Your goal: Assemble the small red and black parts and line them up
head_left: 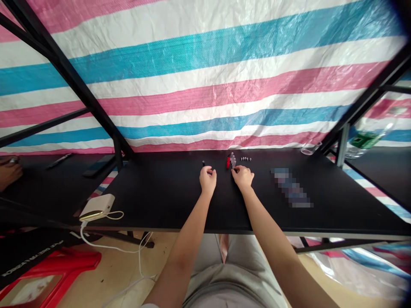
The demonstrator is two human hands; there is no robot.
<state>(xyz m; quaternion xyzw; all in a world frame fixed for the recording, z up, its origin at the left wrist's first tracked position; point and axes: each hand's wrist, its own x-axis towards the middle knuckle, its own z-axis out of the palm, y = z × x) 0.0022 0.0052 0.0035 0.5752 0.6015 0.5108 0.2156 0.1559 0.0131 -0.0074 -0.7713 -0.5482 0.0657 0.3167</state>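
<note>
My left hand [208, 179] is closed around a slim dark stick-like piece [203, 163], whose far end pokes out above the fingers. The rest of that piece is hidden in the grip. To its right, my right hand [243, 176] has thumb and fingertips pinched at the near end of a row of small clear plastic tubes [233, 160]. It seems to grip the nearest tube, which is mostly covered. Small red pieces [228, 161] lie just left of the tubes. Several tiny silvery parts [245, 159] form a line beyond my right hand.
On the black table [154, 192] a white power bank-like box [97, 206] with cables sits at the left front. A blurred-out flat item [290, 187] lies to the right. A clear cup [311, 148] stands at the back right. Black metal frames flank both sides.
</note>
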